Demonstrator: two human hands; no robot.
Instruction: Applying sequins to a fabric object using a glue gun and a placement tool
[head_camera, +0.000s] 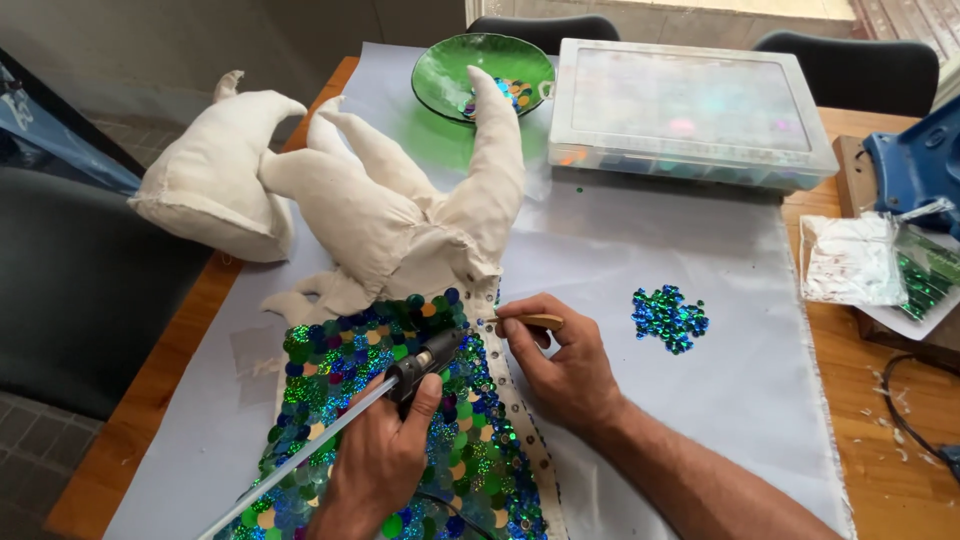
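While the left hand (375, 460) grips one black glue gun (425, 362), nozzle aimed at the sequin-covered fabric (400, 430), the right hand (560, 365) pinches one thin wooden stick (530, 321) at the bare edge, apparently to press sequins down. One loose sequin pile (669, 318) lies within reach on the tabletop (150, 400), beside two stuffed cloth shapes (400, 215).

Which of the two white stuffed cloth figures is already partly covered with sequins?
The larger stuffed figure at centre, whose lower part carries green and blue sequins. The smaller figure at the left table edge is bare cloth.
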